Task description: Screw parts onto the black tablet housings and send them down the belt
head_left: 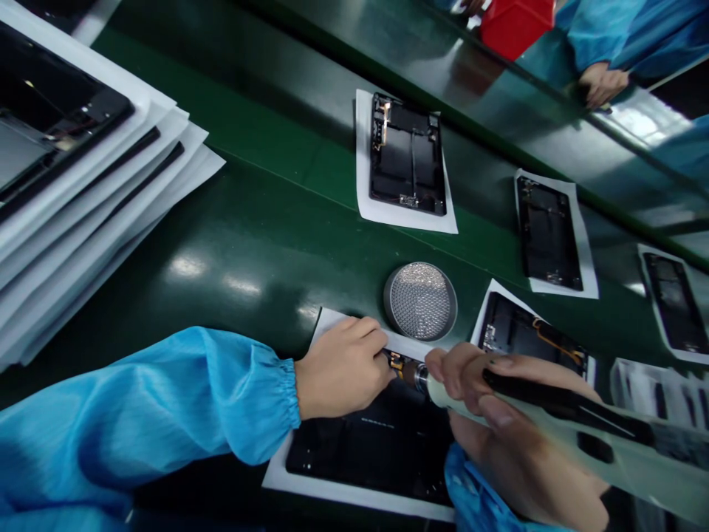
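A black open-backed tablet [365, 451] lies on a white paper sheet [310, 486] in front of me. My right hand [521, 451] is wrapped round a pale green electric screwdriver [625, 469] with a black lever. The driver's tip points at the small parts along the tablet's far edge. Beside that tip, my left hand [346, 369] rests on the same edge with its fingers closed. Whatever its fingertips pinch is hidden. Just beyond the tablet stands a round grey dish [421, 301] with a silvery mesh-like inside.
Papers with tablets between them form a stack [100, 222] at left. More tablets on paper lie beyond, including one at the back [396, 166] and one at right [532, 332]. A clear tray [636, 384] stands right. Across the bench are a red bin [515, 26] and a co-worker's hand [603, 85].
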A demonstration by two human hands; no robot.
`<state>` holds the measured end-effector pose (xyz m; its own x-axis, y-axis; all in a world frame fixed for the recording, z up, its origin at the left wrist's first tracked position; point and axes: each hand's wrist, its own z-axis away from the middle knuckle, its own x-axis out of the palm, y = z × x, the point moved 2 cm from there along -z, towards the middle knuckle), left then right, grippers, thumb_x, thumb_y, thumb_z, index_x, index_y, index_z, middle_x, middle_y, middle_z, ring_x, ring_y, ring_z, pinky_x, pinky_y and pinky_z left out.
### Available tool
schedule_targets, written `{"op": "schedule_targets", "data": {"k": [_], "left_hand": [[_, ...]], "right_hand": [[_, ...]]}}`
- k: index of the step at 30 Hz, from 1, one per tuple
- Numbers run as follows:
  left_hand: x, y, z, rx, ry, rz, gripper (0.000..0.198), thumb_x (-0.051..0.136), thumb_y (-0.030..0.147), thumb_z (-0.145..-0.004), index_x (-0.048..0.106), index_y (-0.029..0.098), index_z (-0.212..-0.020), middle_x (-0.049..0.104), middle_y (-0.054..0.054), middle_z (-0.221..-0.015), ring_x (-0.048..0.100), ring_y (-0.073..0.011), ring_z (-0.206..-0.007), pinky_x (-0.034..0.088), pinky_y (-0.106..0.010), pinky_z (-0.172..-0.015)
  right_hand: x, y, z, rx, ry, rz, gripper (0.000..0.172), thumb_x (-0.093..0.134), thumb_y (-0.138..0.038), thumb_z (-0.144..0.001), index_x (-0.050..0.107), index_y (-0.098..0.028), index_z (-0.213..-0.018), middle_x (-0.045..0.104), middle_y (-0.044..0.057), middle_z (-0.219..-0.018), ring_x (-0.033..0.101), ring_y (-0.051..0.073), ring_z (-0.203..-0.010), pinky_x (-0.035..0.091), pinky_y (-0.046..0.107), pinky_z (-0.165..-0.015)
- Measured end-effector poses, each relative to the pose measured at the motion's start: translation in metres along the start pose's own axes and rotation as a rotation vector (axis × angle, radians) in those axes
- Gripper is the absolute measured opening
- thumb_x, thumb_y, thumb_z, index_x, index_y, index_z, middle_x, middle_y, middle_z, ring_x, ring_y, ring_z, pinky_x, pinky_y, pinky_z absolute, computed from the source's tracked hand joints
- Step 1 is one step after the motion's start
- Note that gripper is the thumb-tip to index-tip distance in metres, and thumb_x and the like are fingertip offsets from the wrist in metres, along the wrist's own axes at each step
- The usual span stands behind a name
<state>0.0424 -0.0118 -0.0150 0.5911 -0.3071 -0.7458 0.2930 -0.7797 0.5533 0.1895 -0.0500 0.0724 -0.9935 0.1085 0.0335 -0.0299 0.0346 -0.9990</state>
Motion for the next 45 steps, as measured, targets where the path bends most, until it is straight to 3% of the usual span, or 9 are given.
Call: {"op": "schedule_targets", "data": {"k": [12,19,27,45], "left_hand": [[0.000,-0.001,0.001,0.002,-0.013,-0.007,0.029,0.059,0.026,-0.096,0.066,0.013,-0.071,0.057,-0.009,-0.082,0.052,-0.0234,-0.088,0.048,-0.036,-0.074],[0.001,0.000,0.001,0.003,-0.030,-0.027,0.025,0.057,0.020,-0.094,0.066,0.012,-0.073,0.056,-0.008,-0.081,0.051,-0.0228,-0.087,0.047,-0.036,-0.074],[0.000,0.004,-0.001,0.004,-0.030,-0.039,0.024,0.057,0.018,-0.093,0.066,0.012,-0.072,0.056,-0.008,-0.079,0.051,-0.0231,-0.085,0.046,-0.036,-0.073],[0.001,0.007,-0.004,-0.013,-0.071,-0.034,0.023,0.055,0.018,-0.093,0.065,0.011,-0.074,0.057,-0.009,-0.082,0.052,-0.0235,-0.088,0.047,-0.037,-0.075]], "right_hand": [[-0.002,0.000,-0.003,0.018,-0.026,-0.001,0.027,0.074,-0.015,-0.081,0.070,-0.029,-0.103,0.060,-0.002,-0.064,0.058,0.017,-0.067,0.053,0.043,-0.072],[0.001,0.013,-0.006,-0.099,0.081,-0.033,0.021,0.068,-0.014,-0.083,0.069,-0.026,-0.101,0.061,-0.001,-0.066,0.056,0.016,-0.067,0.052,0.039,-0.071],[-0.006,0.018,-0.007,-0.064,0.083,-0.033,0.024,0.065,-0.009,-0.083,0.068,-0.025,-0.101,0.061,-0.001,-0.067,0.057,0.017,-0.069,0.050,0.040,-0.072],[-0.009,0.017,-0.007,-0.073,0.104,-0.029,0.019,0.069,-0.014,-0.083,0.069,-0.026,-0.098,0.061,-0.001,-0.065,0.056,0.016,-0.066,0.050,0.039,-0.071]]}}
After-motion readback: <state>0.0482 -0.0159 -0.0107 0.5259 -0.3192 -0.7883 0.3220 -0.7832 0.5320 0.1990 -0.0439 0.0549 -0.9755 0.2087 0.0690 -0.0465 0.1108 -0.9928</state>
